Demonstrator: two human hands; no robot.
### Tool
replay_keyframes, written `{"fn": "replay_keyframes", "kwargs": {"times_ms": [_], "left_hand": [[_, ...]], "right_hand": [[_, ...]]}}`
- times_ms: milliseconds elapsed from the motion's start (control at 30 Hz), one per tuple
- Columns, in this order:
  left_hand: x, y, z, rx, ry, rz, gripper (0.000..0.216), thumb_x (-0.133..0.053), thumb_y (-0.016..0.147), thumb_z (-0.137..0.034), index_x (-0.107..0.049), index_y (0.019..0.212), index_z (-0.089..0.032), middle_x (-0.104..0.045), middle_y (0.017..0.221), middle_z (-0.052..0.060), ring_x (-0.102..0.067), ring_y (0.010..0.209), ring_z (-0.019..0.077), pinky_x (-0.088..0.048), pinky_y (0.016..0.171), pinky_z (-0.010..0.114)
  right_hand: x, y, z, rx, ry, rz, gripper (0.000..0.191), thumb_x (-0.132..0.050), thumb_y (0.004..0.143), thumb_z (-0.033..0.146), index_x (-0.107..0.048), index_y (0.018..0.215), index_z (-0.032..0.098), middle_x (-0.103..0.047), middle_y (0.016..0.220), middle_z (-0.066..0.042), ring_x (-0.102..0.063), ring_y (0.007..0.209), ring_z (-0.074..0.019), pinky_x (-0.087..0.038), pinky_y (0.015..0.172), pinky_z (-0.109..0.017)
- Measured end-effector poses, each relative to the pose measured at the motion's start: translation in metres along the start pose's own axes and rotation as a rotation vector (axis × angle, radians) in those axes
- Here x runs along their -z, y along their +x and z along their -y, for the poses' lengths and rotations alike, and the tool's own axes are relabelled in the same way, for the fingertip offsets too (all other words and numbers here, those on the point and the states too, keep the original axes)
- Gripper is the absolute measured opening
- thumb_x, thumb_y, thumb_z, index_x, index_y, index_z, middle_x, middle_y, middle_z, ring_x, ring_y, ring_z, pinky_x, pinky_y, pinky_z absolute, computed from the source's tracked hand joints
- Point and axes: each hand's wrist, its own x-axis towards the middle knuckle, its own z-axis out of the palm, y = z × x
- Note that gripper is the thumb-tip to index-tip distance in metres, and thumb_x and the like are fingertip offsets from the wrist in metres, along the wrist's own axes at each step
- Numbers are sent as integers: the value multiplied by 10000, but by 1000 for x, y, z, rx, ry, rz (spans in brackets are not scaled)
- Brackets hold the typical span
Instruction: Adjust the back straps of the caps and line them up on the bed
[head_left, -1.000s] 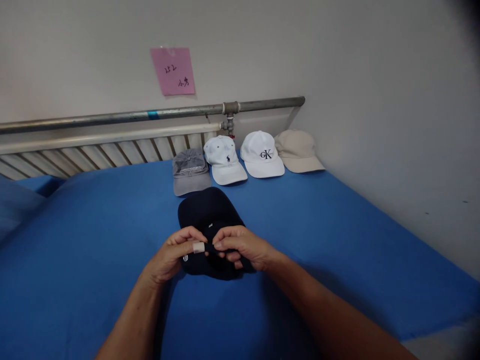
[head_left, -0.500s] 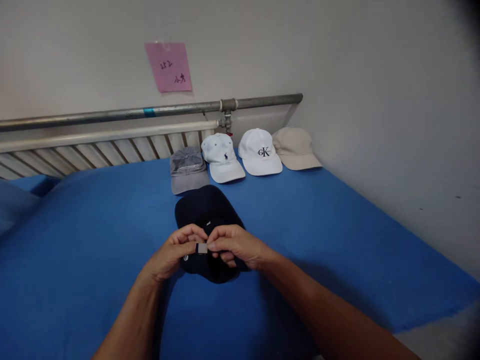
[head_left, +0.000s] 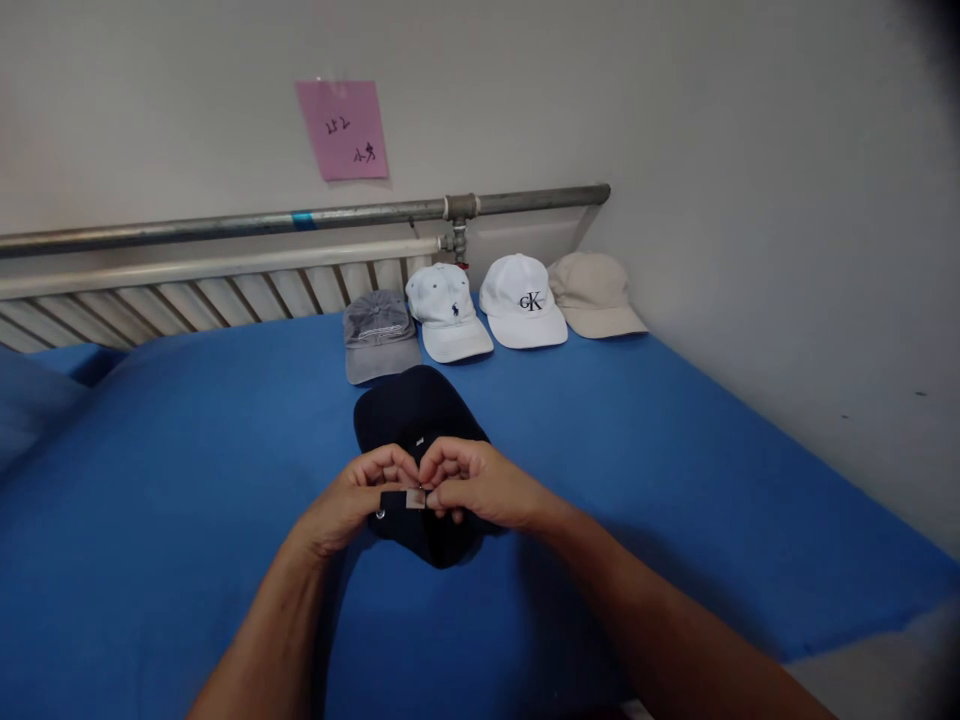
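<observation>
A black cap (head_left: 411, 410) lies on the blue sheet (head_left: 187, 440) in front of me, its back end toward me. My left hand (head_left: 352, 500) and my right hand (head_left: 472, 485) meet at the cap's rear, fingers curled and pinching its black strap and small metal buckle (head_left: 414, 499) between them. The knuckles of both hands nearly touch above the strap.
Against the wall stand a grey cap (head_left: 379, 335), a white cap with a small logo (head_left: 446, 310), a white cap with letters (head_left: 523, 300) and a beige cap (head_left: 594, 293). Behind them run a metal pipe (head_left: 225, 222) and radiator slats (head_left: 187, 298). A pink note (head_left: 343, 130) hangs above.
My hands have drawn closer together on the strap, and the buckle has slid toward the middle. The cap has shifted slightly away from me.
</observation>
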Motion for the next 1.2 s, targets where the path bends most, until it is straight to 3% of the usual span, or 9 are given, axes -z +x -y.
{"fn": "replay_keyframes", "kwargs": {"times_ms": [200, 500, 700, 1033, 1200], "left_hand": [[2, -4, -4, -65, -41, -26, 202, -791, 658, -213, -653, 795, -159, -667, 671, -5, -595, 589, 86, -406, 539, 162], [1, -1, -1, -52, -32, -20, 216, -800, 637, -169, -657, 798, -158, -650, 716, -10, -589, 605, 84, -425, 561, 173], [1, -2, -2, -60, -18, -39, 187, -783, 671, -168, -650, 801, -165, -654, 693, -17, -577, 591, 72, -405, 545, 153], [3, -4, -2, -63, 4, -47, 184, -787, 678, -208, -639, 779, -161, -612, 682, -22, -533, 561, 66, -382, 522, 164], [2, -6, -7, -25, 25, -23, 200, -779, 701, -270, -648, 812, -169, -639, 718, -1, -596, 634, 110, -440, 598, 207]], "right_hand": [[5, -10, 11, 72, -194, -85, 191, -651, 667, 109, -615, 837, 189, -617, 757, 25, -563, 709, -107, -436, 670, -237], [-2, -8, 5, 103, -100, -42, 167, -672, 686, 140, -616, 837, 186, -617, 726, 37, -568, 685, -101, -423, 675, -235], [2, -12, 10, 119, -202, -95, 145, -652, 719, 143, -621, 852, 190, -609, 740, 28, -569, 715, -113, -435, 679, -241], [0, -16, 11, 112, -236, -46, 153, -618, 714, 98, -616, 840, 185, -619, 751, 19, -563, 698, -110, -428, 653, -232], [0, -15, 10, 136, -258, -48, 141, -598, 728, 98, -617, 838, 184, -606, 726, 26, -562, 692, -109, -430, 647, -228]]}}
